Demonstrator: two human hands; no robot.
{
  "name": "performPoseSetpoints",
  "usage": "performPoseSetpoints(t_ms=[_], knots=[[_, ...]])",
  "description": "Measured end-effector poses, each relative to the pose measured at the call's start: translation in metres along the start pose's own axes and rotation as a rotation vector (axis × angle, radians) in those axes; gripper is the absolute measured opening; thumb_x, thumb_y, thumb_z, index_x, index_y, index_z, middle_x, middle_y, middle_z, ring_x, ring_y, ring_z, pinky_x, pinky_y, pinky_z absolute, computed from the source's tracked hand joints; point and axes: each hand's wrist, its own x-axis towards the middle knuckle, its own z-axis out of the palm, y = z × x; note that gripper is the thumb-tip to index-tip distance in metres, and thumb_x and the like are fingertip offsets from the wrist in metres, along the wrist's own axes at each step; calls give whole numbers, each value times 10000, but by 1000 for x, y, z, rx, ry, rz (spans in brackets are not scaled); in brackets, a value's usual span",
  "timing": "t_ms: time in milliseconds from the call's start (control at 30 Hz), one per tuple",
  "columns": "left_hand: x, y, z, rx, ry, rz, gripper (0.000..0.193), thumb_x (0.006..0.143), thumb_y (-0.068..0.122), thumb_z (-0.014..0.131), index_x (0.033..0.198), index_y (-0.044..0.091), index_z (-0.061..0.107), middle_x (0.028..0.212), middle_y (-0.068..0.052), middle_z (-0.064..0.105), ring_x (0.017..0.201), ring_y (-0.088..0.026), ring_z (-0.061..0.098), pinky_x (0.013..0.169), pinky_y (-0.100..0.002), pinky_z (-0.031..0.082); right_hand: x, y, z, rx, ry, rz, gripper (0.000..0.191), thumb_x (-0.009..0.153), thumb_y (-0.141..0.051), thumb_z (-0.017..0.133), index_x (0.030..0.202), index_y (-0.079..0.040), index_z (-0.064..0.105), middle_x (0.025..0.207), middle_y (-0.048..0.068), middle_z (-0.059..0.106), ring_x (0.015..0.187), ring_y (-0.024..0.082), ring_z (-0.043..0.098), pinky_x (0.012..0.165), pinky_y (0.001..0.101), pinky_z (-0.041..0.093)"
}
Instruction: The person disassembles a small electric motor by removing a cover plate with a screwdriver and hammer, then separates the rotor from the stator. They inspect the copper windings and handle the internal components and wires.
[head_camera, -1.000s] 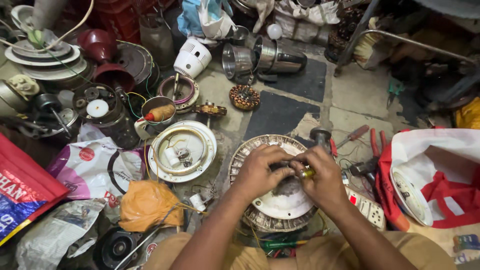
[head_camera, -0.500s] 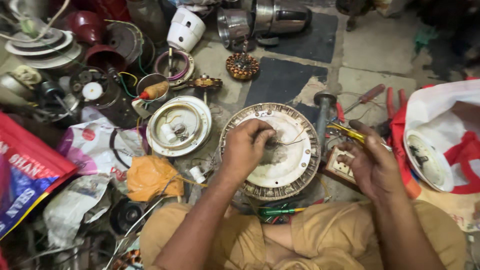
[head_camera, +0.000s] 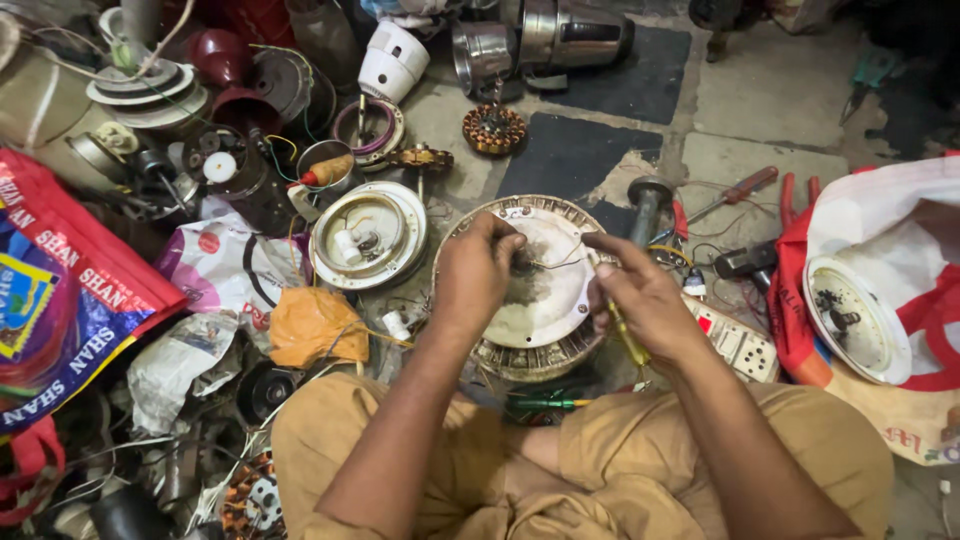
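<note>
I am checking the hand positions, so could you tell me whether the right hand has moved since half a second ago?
Yes. The right hand, holding a yellow-handled tool, has come back left toward the round fan motor housing; its fingertips now reach over the housing's right edge, where earlier it was clear of the rim.

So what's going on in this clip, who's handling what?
A person sits on the floor over a round white fan motor housing amid scattered parts. The left hand rests on the housing's middle, its fingers at the centre hub where thin wires come out. The right hand hovers over the right rim, holding a yellow-handled screwdriver and pinching at a wire. A similar white motor cover lies to the left, and a white power strip to the right.
</note>
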Motion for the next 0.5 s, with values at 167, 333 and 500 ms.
performPoseSetpoints(t_ms=[167, 333, 500], knots=[[2, 0, 6, 49, 24, 8, 168, 923, 177, 720, 985, 34, 658, 846, -201, 741, 807, -397, 734, 702, -487, 557, 34, -14, 10, -379, -100, -20, 418, 987, -154, 569, 1402, -138, 615, 836, 34, 695, 642, 134, 592, 575, 298, 506], [2, -4, 10, 65, -5, -12, 182, 932, 187, 709, 996, 33, 633, 846, -206, 740, 808, -404, 730, 701, -498, 554, 62, -11, 11, -792, -136, -200, 302, 937, -197, 677, 1213, -103, 757, 843, 45, 777, 729, 95, 668, 656, 280, 552], [0, -7, 11, 71, 30, 31, 174, 929, 173, 719, 979, 27, 640, 847, -212, 739, 819, -418, 723, 692, -503, 552, 73, -3, 10, -823, -120, -86, 273, 914, -227, 730, 1147, -96, 785, 832, 59, 787, 691, 104, 676, 630, 286, 555]])
